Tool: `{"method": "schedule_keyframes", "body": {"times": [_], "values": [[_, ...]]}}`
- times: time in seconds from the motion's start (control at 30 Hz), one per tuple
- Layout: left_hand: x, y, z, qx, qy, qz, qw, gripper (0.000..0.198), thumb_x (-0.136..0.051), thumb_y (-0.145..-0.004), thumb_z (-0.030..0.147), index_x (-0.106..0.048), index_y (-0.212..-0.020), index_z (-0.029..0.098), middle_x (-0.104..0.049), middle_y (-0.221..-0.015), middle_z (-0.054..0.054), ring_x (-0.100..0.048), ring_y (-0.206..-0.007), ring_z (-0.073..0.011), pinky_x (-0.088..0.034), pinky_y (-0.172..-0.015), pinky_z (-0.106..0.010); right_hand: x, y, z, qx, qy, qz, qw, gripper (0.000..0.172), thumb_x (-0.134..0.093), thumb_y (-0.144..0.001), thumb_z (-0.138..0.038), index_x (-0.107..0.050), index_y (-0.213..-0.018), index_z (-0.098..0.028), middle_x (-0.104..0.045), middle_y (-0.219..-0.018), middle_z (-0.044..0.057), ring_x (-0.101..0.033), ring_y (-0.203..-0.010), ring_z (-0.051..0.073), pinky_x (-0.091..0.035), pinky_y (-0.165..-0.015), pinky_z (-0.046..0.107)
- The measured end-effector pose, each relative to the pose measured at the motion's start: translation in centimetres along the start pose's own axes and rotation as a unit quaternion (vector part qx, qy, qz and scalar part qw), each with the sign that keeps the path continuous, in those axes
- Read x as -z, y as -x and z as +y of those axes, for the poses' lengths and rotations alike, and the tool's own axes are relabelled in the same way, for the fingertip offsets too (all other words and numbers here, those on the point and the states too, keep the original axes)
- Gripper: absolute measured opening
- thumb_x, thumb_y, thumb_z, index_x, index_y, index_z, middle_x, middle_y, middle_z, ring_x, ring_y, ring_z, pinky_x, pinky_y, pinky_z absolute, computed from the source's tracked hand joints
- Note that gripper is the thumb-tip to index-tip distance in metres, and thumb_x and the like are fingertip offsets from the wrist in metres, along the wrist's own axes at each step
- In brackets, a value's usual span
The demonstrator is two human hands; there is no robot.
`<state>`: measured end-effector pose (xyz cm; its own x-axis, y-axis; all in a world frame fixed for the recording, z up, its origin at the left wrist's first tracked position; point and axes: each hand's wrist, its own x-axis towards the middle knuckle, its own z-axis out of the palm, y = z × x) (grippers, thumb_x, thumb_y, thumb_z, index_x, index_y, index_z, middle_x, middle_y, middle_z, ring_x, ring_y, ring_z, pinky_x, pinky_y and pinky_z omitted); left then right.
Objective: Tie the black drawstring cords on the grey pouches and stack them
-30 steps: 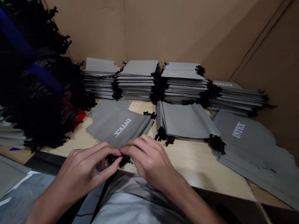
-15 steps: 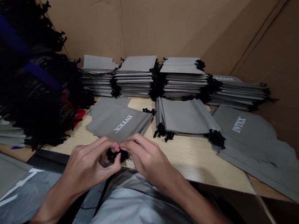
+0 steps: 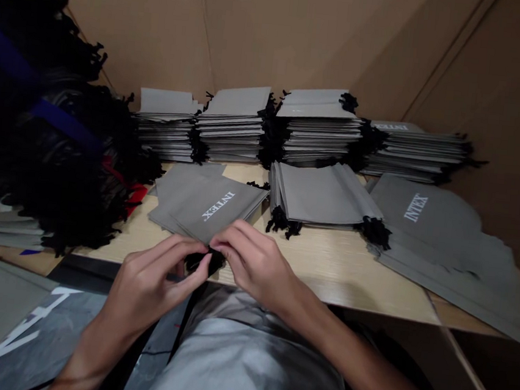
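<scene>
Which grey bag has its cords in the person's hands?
The grey INTEX drawstring bag at front left: its black cords are pinched between left hand and right hand; the other bags lie untouched.

The left hand (image 3: 153, 274) and right hand (image 3: 253, 265) hide most of the black drawstring cords (image 3: 201, 261), so any knot cannot be seen, and cover the lower end of the gray INTEX bag (image 3: 203, 211). The left forearm (image 3: 94, 341) and right forearm (image 3: 345, 362) run off the bottom edge. The heap of black-corded bags (image 3: 58, 139) is cut off at the left edge, and the printed sheet (image 3: 28, 335) at the lower left. Bags in the 4 stacks (image 3: 320, 142) are too thin to count.
</scene>
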<state>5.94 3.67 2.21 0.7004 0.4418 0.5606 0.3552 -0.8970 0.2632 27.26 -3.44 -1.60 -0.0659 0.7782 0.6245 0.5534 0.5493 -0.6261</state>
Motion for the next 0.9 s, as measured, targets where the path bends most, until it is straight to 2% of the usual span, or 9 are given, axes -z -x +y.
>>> {"method": "schedule_keyframes", "body": {"times": [0.2,0.3,0.37,0.4,0.53,0.67,0.9], "values": [[-0.6,0.0,0.0,0.019,0.007,0.009,1.0,0.011,-0.074,-0.098,0.013,-0.072,-0.106,0.021,-0.072,-0.087,0.004,-0.059,-0.056,-0.0065,-0.047,-0.058,-0.02,-0.1,0.0,-0.1,-0.024,-0.058,0.01,0.998,0.017,-0.055,-0.115,-0.015,-0.07,-0.119,-0.022,-0.069,-0.112,0.005,-0.072,-0.1,0.018,-0.059,-0.09,0.03],[-0.7,-0.3,-0.2,0.081,0.08,0.013,0.993,0.007,-0.073,-0.094,0.015,-0.074,-0.098,0.021,-0.071,-0.082,0.004,-0.058,-0.052,-0.0059,-0.045,-0.051,-0.017,0.0,-0.1,-0.2,-0.004,-0.091,0.023,0.996,0.019,-0.055,-0.114,-0.013,-0.07,-0.123,-0.021,-0.07,-0.121,0.007,-0.072,-0.111,0.018,-0.06,-0.1,0.031],[-0.7,-0.5,-0.3,0.152,0.149,0.014,0.977,0.001,-0.075,-0.092,0.02,-0.075,-0.091,0.02,-0.067,-0.073,0.005,-0.055,-0.048,-0.0066,-0.041,-0.045,-0.016,0.0,-0.2,-0.3,0.004,-0.094,0.047,0.994,0.021,-0.059,-0.11,-0.011,-0.07,-0.125,-0.021,-0.069,-0.126,0.009,-0.072,-0.116,0.02,-0.06,-0.102,0.032],[-0.7,-0.6,-0.4,0.19,0.185,0.015,0.964,0.004,-0.076,-0.09,0.023,-0.075,-0.088,0.02,-0.064,-0.067,0.006,-0.053,-0.046,-0.0072,-0.039,-0.043,-0.016,0.0,-0.3,-0.4,0.0,-0.091,0.06,0.994,0.02,-0.061,-0.109,-0.01,-0.07,-0.124,-0.021,-0.07,-0.125,0.009,-0.072,-0.114,0.019,-0.06,-0.101,0.032],[-0.4,-0.9,-0.6,0.297,0.297,0.016,0.907,0.017,-0.083,-0.081,0.033,-0.076,-0.085,0.018,-0.057,-0.052,0.007,-0.051,-0.041,-0.0096,-0.041,-0.041,-0.018,-0.3,-0.5,-0.8,-0.054,-0.114,0.084,0.989,0.012,-0.069,-0.106,-0.016,-0.071,-0.114,-0.024,-0.076,-0.106,0.002,-0.074,-0.096,0.017,-0.061,-0.09,0.029],[-0.5,-0.7,-1.1,0.331,0.35,0.009,0.877,0.021,-0.088,-0.078,0.034,-0.077,-0.086,0.018,-0.057,-0.05,0.007,-0.049,-0.039,-0.009,-0.038,-0.04,-0.017,-0.6,-0.7,-1.5,-0.109,-0.171,0.093,0.975,0.016,-0.077,-0.101,-0.02,-0.07,-0.115,-0.025,-0.08,-0.103,-0.001,-0.076,-0.09,0.015,-0.06,-0.081,0.027],[-1.0,0.2,-1.7,0.353,0.401,0.006,0.845,0.026,-0.085,-0.091,0.043,-0.079,-0.097,0.018,-0.053,-0.046,0.008,-0.041,-0.04,-0.0074,-0.029,-0.04,-0.016,-0.7,-0.7,-2.1,-0.136,-0.219,0.091,0.962,0.022,-0.084,-0.096,-0.019,-0.073,-0.114,-0.024,-0.082,-0.104,-0.001,-0.077,-0.091,0.015,-0.058,-0.078,0.026]]}}
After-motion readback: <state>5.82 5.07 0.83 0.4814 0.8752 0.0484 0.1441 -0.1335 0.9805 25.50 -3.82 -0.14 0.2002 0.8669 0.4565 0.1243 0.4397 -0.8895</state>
